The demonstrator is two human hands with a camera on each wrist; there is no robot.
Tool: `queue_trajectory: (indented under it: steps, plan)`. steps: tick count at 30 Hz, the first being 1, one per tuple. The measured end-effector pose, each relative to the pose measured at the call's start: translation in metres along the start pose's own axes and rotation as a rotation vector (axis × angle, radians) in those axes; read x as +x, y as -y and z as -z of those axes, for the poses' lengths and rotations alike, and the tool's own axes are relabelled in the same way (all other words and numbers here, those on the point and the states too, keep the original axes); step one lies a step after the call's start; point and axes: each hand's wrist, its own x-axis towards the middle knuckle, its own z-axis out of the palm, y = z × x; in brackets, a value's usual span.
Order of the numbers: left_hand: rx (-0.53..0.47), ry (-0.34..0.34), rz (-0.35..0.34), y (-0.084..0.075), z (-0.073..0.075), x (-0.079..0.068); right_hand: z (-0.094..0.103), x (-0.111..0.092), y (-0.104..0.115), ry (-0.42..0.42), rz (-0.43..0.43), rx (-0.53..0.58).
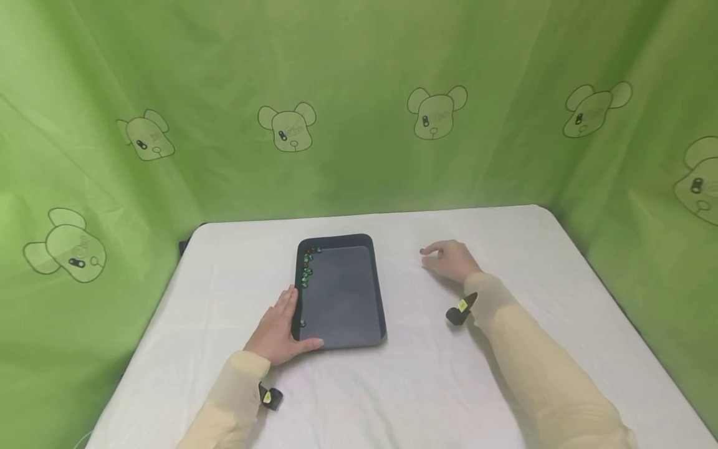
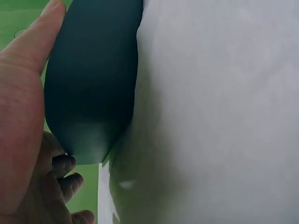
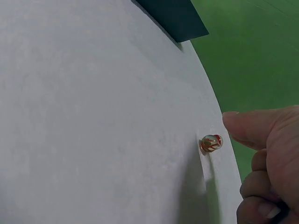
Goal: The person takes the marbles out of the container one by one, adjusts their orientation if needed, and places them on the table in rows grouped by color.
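Observation:
A dark grey rectangular tray [image 1: 344, 299] is on the white table, with several green and reddish glass marbles [image 1: 305, 280] along its left inner side. At the tray's near left corner, my left hand [image 1: 275, 337] holds it, thumb along the near rim and fingers against the left wall. In the left wrist view the thumb [image 2: 35, 39] lies along the tray's wall [image 2: 93, 74]. My right hand [image 1: 453, 260] is low over the table, right of the tray. A clear marble with red swirls [image 3: 211, 143] lies just off its extended fingertip; other fingers are curled.
A white cloth covers the table [image 1: 437, 386]. Green curtains [image 1: 359, 168] with printed bear heads stand behind it and at both sides. Each wrist carries a small black camera, such as the right one [image 1: 457, 315].

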Motion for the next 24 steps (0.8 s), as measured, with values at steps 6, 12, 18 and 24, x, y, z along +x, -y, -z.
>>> queue_trajectory:
  steps: [6, 12, 18, 24]
  plan:
    - [0.023, -0.015, -0.003, 0.001, -0.001, -0.001, 0.006, 0.002, -0.002, -0.028, -0.019, -0.007]
    - [0.050, -0.021, -0.003, 0.000, -0.003, -0.002, 0.019, 0.004, 0.001, -0.030, -0.021, 0.001]
    - [0.076, -0.013, -0.020, -0.001, -0.001, -0.002, 0.029, 0.006, 0.007, -0.037, -0.015, 0.005]
    - [0.092, 0.007, -0.018, -0.001, 0.000, -0.002, 0.029, 0.008, 0.021, -0.017, 0.002, 0.019]
